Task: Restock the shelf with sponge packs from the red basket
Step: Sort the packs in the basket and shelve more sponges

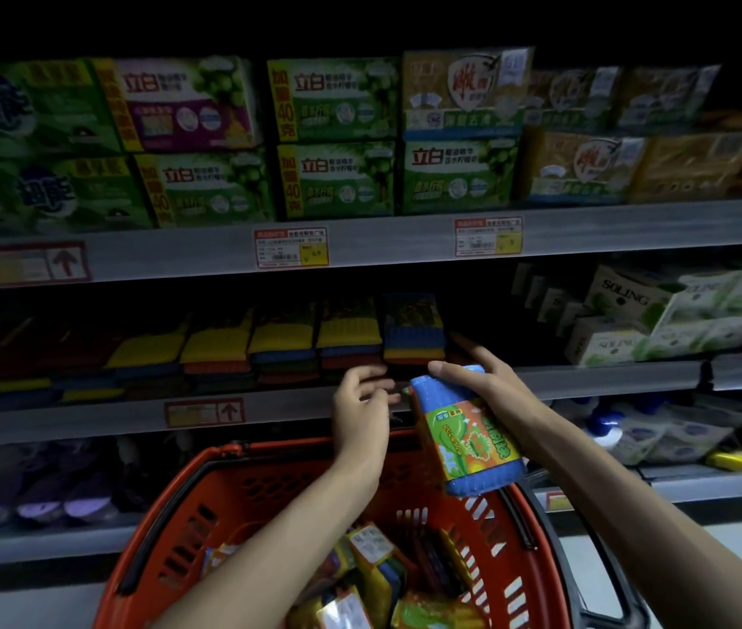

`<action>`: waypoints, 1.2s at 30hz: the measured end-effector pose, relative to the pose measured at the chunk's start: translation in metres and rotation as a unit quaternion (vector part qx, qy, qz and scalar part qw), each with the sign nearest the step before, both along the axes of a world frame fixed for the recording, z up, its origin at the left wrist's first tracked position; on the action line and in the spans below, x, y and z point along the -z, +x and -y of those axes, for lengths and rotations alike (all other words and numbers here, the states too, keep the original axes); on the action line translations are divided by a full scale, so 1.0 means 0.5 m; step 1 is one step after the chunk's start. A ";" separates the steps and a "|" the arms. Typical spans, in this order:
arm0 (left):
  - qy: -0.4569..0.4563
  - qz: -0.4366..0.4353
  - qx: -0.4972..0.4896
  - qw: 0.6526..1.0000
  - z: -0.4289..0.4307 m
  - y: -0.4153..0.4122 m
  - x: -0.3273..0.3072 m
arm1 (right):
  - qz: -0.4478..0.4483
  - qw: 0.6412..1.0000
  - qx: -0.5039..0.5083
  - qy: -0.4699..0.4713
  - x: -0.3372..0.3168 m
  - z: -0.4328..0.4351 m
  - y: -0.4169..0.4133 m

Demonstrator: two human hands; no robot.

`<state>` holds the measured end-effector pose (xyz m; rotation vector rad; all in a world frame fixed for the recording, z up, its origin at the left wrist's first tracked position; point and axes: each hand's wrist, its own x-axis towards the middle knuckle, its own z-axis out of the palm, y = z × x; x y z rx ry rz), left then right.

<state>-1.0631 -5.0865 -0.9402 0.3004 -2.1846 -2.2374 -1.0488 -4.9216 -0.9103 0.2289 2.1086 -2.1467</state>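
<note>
- The right hand [473, 379], at centre right of the frame, held a sponge pack [469, 440] by its upper end, with the fingers curled over the top and the thumb on the near side.
- The pack was blue and tilted. It carried an orange and green label whose writing was too blurred to read.
- The left hand [362, 401], just left of the pack, had its fingers loosely bent and gripped nothing. Whether the fingertips touched the pack could not be told.
- At bottom centre, the red basket [233, 488] carried more sponge packs [369, 574] with white stickers, which were unreadable.
- Behind the hands, the middle shelf [609, 379] bore sponge stacks [346, 338] in yellow, blue and red.
- On the top shelf, green boxes [332, 97] read "立白", with yellow strips reading "加量40克".
- At right of the frame, white boxes [623, 311] read "SOLING".
- Red-framed price tags [291, 248] on the shelf edge showed print too small to read.
</note>
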 end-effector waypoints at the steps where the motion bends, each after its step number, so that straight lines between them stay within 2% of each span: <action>1: -0.002 -0.003 0.009 1.000 0.002 0.004 -0.002 | -0.004 1.000 0.003 0.003 0.000 -0.001 0.002; 9: 0.005 0.021 0.126 0.992 0.012 0.035 -0.006 | -0.007 0.998 0.057 0.012 0.000 -0.033 0.039; 12: 0.038 0.037 0.210 0.976 0.004 0.053 -0.011 | -0.024 0.995 0.092 0.006 0.003 -0.047 0.052; 15: 0.031 0.038 0.281 0.958 -0.012 0.073 -0.011 | -0.045 0.990 0.135 -0.004 0.003 -0.058 0.063; 18: 0.033 0.038 0.311 0.949 -0.032 0.088 -0.005 | -0.051 0.984 0.169 -0.033 0.001 -0.069 0.068; 23: 0.057 0.017 0.298 0.953 -0.047 0.090 -0.005 | -0.024 0.981 0.173 -0.080 -0.004 -0.087 0.083; 26: 0.041 0.010 0.241 0.970 -0.053 0.078 -0.016 | -0.040 0.985 0.156 -0.057 0.000 -0.106 0.097; 29: 0.069 0.009 0.193 0.979 -0.061 0.061 -0.025 | -0.041 0.985 0.156 -0.057 -0.001 -0.125 0.112; 32: 0.091 -0.007 0.155 0.984 -0.069 0.043 -0.044 | -0.025 0.989 0.118 -0.088 -0.007 -0.139 0.124; 36: 0.086 -0.036 0.135 0.987 -0.086 0.024 -0.071 | 0.012 0.994 0.063 -0.084 -0.013 -0.147 0.146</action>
